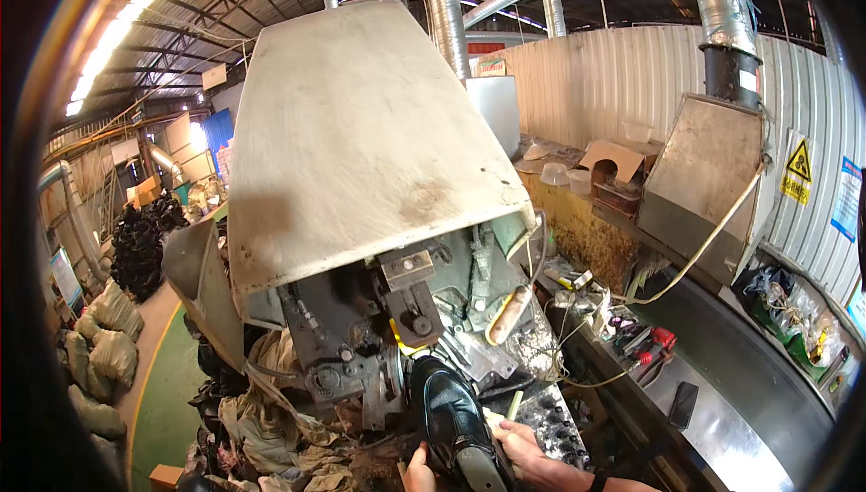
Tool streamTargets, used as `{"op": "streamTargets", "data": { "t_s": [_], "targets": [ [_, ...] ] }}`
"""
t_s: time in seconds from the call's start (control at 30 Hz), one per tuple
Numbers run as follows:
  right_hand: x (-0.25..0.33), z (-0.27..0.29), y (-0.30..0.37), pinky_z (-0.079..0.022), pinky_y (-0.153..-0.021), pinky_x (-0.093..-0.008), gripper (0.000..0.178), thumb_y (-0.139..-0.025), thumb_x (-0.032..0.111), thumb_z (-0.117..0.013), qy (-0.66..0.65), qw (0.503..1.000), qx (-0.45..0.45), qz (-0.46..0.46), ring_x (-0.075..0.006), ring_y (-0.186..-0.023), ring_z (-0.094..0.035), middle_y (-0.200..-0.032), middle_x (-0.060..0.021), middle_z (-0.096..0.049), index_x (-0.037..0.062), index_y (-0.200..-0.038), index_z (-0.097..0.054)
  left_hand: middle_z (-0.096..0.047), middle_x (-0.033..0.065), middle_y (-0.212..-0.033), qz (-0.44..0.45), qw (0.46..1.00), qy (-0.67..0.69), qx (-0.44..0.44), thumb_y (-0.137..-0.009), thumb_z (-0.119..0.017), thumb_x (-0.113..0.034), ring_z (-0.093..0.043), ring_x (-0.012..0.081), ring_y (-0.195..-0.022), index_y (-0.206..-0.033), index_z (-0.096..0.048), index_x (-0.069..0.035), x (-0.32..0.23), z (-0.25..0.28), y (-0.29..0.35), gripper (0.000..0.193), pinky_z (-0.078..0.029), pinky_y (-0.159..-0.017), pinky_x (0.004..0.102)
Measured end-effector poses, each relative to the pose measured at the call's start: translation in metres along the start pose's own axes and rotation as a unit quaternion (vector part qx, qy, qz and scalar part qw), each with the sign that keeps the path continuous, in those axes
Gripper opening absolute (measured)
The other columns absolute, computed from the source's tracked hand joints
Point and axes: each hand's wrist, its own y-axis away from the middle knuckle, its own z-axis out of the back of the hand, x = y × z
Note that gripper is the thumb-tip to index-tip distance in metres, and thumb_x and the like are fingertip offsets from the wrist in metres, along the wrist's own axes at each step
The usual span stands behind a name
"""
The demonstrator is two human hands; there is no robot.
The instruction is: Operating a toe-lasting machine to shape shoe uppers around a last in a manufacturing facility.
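Note:
A shiny black leather shoe (446,411) sits at the lower middle, its toe turned away from me and up against the machine's metal head (417,312). My left hand (419,471) closes on the shoe's near left side; only some of its fingers show. From the right, my right hand (532,458) grips the other side near the opening. Something pale covers or lies at its fingertips, and I cannot make out what. A short pale stick (515,404) stands just beyond these fingers; whether they touch it is unclear.
A large pale metal hood (361,140) overhangs the machine. Crumpled cloth (280,424) hangs at lower left. On the right lie a metal bench (713,420), a black phone (684,404) and a red tool (661,342) with its cord. Stuffed sacks (113,357) stand far left.

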Motion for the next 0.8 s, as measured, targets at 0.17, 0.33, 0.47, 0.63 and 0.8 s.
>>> {"op": "streamTargets", "data": {
  "t_s": [0.17,0.33,0.47,0.63,0.8],
  "targets": [
    [-0.002,-0.004,-0.029,-0.050,-0.074,-0.0245,0.028,-0.096,0.016,-0.064,0.006,1.000,-0.013,-0.010,-0.0112,-0.082,-0.065,-0.099,-0.0037,-0.071,0.0015,-0.120,-0.066,-0.070,0.0095,-0.096,0.032,0.998,0.043,-0.024,-0.093,-0.056,-0.028,-0.066,0.0267,-0.091,-0.103,-0.069,-0.004,-0.007,-0.010,-0.011,0.029,-0.054,-0.085,0.0387],
    [0.006,-0.015,-0.023,-0.049,-0.094,-0.0352,0.057,-0.084,0.029,-0.080,-0.005,1.000,0.000,0.007,-0.0251,-0.108,-0.062,-0.116,-0.0173,-0.066,-0.0064,-0.124,-0.059,-0.069,0.0109,-0.105,0.048,0.997,0.050,-0.043,-0.096,-0.052,-0.034,-0.063,0.0284,-0.100,-0.106,-0.069,-0.006,-0.006,-0.004,-0.024,0.034,-0.051,-0.092,0.0410],
    [0.017,-0.015,-0.023,-0.053,-0.071,-0.0274,0.030,-0.098,0.019,-0.065,-0.018,0.998,-0.015,-0.058,-0.0126,-0.080,-0.065,-0.099,-0.0044,-0.071,0.0007,-0.121,-0.063,-0.068,0.0131,-0.111,0.036,0.997,0.023,-0.062,-0.098,-0.047,-0.034,-0.063,0.0306,-0.104,-0.112,-0.067,-0.004,-0.006,-0.015,-0.020,0.038,-0.050,-0.095,0.0424],
    [0.000,0.001,-0.049,-0.051,-0.075,-0.0219,0.031,-0.098,0.016,-0.064,-0.038,0.998,0.013,-0.054,-0.0090,-0.083,-0.065,-0.101,-0.0025,-0.072,0.0015,-0.125,-0.062,-0.068,0.0144,-0.113,0.016,0.995,0.006,-0.100,-0.101,-0.044,-0.031,-0.063,0.0316,-0.103,-0.116,-0.065,0.000,0.005,-0.017,-0.030,0.040,-0.050,-0.094,0.0412],
    [-0.013,0.013,-0.071,-0.057,-0.072,-0.0268,0.032,-0.100,0.013,-0.060,-0.065,0.995,0.044,-0.055,-0.0129,-0.081,-0.069,-0.101,-0.0059,-0.072,0.0031,-0.129,-0.058,-0.069,0.0102,-0.104,-0.102,0.982,-0.010,-0.158,-0.099,-0.052,-0.024,-0.064,0.0250,-0.093,-0.112,-0.068,0.000,0.022,-0.022,-0.051,0.032,-0.052,-0.083,0.0351]
  ]
}}
